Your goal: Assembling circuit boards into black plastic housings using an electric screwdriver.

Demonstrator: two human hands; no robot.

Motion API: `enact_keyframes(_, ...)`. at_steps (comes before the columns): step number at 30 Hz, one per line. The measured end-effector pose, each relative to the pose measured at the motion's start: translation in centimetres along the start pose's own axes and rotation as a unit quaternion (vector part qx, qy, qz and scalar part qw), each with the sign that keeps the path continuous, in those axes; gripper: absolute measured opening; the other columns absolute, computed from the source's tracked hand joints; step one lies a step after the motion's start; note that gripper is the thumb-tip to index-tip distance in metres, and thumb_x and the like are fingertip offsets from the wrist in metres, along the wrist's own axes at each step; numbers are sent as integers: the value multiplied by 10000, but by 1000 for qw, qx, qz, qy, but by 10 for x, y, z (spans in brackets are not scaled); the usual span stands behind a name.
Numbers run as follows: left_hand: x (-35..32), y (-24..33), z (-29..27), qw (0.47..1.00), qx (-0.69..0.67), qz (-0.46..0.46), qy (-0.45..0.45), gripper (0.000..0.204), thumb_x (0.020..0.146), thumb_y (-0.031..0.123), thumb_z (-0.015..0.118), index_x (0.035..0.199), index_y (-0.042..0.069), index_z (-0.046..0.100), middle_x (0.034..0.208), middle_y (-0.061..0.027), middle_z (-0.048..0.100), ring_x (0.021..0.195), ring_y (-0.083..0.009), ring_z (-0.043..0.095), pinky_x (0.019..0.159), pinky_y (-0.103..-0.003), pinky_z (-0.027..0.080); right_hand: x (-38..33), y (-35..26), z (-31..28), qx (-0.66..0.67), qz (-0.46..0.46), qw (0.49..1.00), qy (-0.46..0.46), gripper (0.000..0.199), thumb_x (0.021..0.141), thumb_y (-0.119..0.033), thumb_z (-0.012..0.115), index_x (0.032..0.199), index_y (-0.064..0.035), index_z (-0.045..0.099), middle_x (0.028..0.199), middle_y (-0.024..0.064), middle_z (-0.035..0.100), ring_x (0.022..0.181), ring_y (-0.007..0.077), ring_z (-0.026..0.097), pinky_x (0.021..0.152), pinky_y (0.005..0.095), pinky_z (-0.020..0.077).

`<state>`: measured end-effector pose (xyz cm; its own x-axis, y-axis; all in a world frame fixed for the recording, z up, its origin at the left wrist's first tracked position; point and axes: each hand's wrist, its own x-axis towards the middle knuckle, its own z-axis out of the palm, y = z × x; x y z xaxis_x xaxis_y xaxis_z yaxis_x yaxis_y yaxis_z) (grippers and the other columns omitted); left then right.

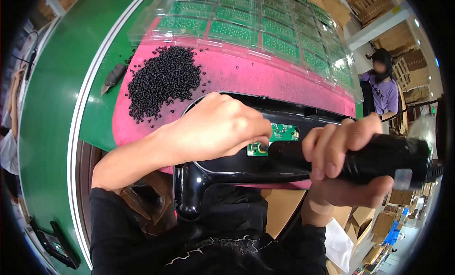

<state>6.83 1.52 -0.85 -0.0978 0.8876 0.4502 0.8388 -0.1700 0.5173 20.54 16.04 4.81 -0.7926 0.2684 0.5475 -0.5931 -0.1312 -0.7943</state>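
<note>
Green board [279, 134] part-behind tool [291, 155], probably screws [163, 81] beyond

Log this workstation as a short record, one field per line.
Right hand: right hand gripping a black electric screwdriver
Left hand: left hand bent over the green circuit board, fingers near the screwdriver's nose; grip unclear
Board location: inside a black plastic housing
Loose parts: pile of small black screws on the pink mat
Far side: clear plastic trays of circuit boards
Background right: person in purple shirt
</note>
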Motion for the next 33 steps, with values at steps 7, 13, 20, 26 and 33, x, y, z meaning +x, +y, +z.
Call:
enact_keyframes(7, 2, 4, -1, 997, 28, -59, 41, 88, 810, 85, 675, 874, 32, 647, 783, -88, 657, 711, -291, 652, 593, -379, 517, -8, 5, 5, -40, 53, 997, 24, 601, 804, -617, 660, 945, -71, 452, 601, 4, 514, 422, 110, 446, 449, 265, 364)
enact_keyframes(13, -1, 6, 2, 995, 38, -31, 86, 183, 812, 42, 640, 993, 33, 622, 843, -91, 630, 795, -295, 631, 618, -391, 515, -11, 6, 23, -61, 83, 994, 36, 635, 747, -634, 726, 880, -81, 443, 565, -19, 488, 427, 99, 443, 436, 254, 363)
enact_keyframes(20, -4, -4, 1, 999, 22, -13, 36, 254, 773, 85, 671, 1018, 33, 635, 863, -89, 638, 816, -287, 619, 643, -397, 510, -4, 3, 28, -76, 136, 988, -16, 636, 733, -626, 744, 868, -75, 456, 554, -14, 489, 415, 104, 439, 436, 257, 366)
enact_keyframes(26, -7, -5, 1, 999, -27, -27, -20, 273, 768, 95, 703, 1021, 27, 625, 925, -102, 658, 907, -302, 625, 731, -411, 516, -11, 1, 20, -26, -23, 998, 43, 600, 777, -618, 695, 905, -91, 438, 570, -29, 478, 398, 80, 422, 421, 272, 361)
enact_keyframes(33, 2, 2, -5, 985, -169, 27, 34, 236, 784, 43, 704, 1006, -5, 638, 898, -135, 653, 883, -314, 634, 724, -386, 516, 0, -11, 13, 6, -126, 992, 29, 518, 837, -549, 656, 946, -91, 439, 594, -34, 486, 429, 65, 451, 500, 230, 376)
